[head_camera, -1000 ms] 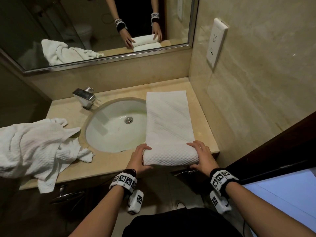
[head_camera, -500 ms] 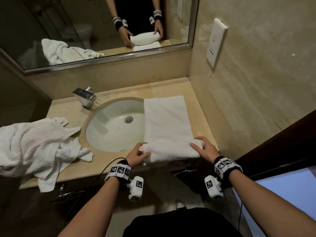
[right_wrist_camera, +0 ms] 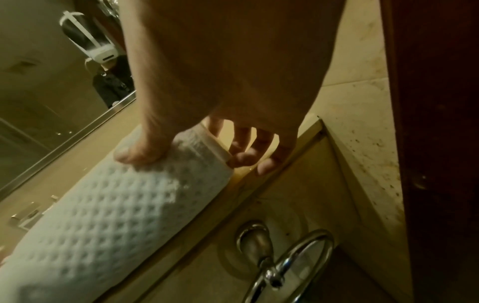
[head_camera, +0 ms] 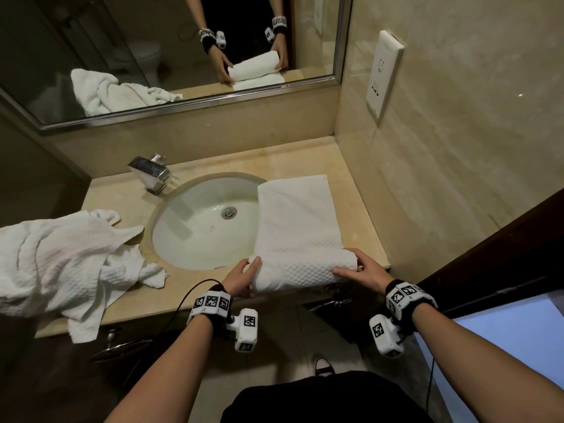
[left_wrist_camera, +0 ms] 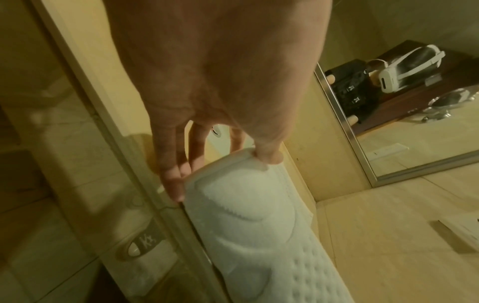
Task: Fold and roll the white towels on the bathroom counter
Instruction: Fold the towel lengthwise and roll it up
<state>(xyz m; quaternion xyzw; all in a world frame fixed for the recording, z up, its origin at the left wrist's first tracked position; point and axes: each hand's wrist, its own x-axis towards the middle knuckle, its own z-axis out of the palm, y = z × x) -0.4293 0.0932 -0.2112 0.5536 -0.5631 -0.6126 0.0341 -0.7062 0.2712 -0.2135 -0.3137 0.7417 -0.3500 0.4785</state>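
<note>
Stood at a beige bathroom counter (head_camera: pixel 308 160) with a sink (head_camera: pixel 201 227) sunk into it. Had a folded white towel (head_camera: pixel 297 215) laid along the counter's right side, its left edge overhanging the sink bowl, its near end wound into a roll (head_camera: pixel 302 271) at the counter's front edge. Held that roll from both ends. Left hand (head_camera: pixel 241 277) cupped the roll's left end: thumb pressed on top of the cloth, fingers (left_wrist_camera: pixel 172 180) stretched down along the end face, as seen from the left wrist. Right hand (head_camera: pixel 363 271) gripped the right end: thumb laid across the waffle-textured top, fingers (right_wrist_camera: pixel 242 157) curled at the open end of the roll, by the counter's edge. Roll rested on the counter, slightly tilted, right end farther back than the left. Flat remainder of the towel stretched away towards the back wall. Left a second white towel (head_camera: pixel 61 264) crumpled in a heap on the counter's left side, part of it hanging over the front edge, well apart from the roll. Chrome faucet (head_camera: pixel 149 174) behind the sink at the left. Mirror (head_camera: pixel 171 59) above, showing both hands on the roll and the crumpled heap. White wall socket plate (head_camera: pixel 384 77) on the tiled wall to the right. Metal ring handle (right_wrist_camera: pixel 290 264) on the cabinet front below the counter, seen from the right wrist.
</note>
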